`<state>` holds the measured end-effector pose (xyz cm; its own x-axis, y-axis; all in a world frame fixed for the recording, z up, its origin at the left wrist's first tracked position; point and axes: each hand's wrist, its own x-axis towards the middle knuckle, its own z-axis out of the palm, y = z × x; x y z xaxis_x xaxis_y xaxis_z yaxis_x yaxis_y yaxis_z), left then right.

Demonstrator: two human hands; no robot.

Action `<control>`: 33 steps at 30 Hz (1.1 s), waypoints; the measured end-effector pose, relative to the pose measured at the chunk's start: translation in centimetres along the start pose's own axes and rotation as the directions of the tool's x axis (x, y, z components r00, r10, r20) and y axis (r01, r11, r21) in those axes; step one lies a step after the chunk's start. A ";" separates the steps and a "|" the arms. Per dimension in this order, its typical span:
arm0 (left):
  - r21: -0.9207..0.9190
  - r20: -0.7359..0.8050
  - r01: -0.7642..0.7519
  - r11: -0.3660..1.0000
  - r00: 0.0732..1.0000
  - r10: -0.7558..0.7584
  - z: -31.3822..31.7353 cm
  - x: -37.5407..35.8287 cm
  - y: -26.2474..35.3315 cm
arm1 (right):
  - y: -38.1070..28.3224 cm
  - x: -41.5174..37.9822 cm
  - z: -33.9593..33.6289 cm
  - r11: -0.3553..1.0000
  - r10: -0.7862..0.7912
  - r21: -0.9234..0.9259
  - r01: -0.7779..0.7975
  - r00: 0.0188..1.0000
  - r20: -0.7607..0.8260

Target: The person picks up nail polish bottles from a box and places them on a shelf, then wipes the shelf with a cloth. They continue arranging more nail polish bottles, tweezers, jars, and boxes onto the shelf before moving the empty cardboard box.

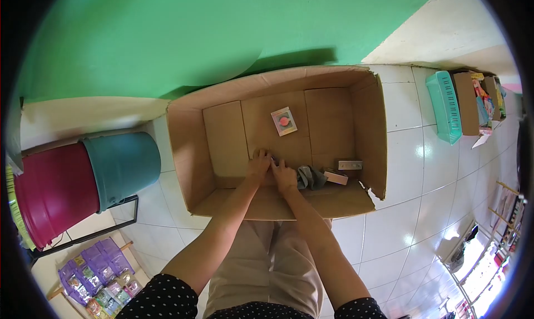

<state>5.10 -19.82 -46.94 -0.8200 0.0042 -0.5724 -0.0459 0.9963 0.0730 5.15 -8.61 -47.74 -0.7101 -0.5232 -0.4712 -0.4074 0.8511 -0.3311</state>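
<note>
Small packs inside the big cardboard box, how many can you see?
3: a square, pink-circled pack near the middle, a peach-sided pack right of the grey cloth, and a whitish pack just beyond it. The cloth, left hand or right hand may hide more.

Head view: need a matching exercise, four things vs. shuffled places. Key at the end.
Things:
1. Square packet
2. Grey cloth
3. Turquoise basket
4. Teal bucket

Places:
A. Beside the right hand
B. Next to the maroon bucket
C. Near the middle of the big cardboard box
D. On the floor tiles, against no bucket

Pairs: 1-C, 2-A, 3-D, 4-B
</note>
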 end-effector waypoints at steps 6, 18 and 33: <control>-0.031 0.036 -0.045 0.998 0.998 0.046 0.2 0.7 -0.6 | 4.6 0.1 -3.8 0.700 0.203 0.667 -0.255 0.967 0.157; -0.939 0.203 0.175 -0.295 0.977 -0.064 -13.3 -8.1 3.0 | 4.1 -8.4 -16.6 -0.648 -0.118 0.636 -0.419 0.881 0.459; -0.851 -0.393 -0.449 -0.273 0.889 -0.237 -32.4 -18.9 0.7 | -7.4 -14.9 -38.0 0.521 -0.041 0.810 0.269 0.956 -0.291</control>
<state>2.12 -22.00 -9.58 -0.9418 -0.2664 -0.2051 -0.1046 -0.3475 0.9318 -3.12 -5.47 -7.26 -0.8293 -0.5221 -0.1992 0.0622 0.2679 -0.9614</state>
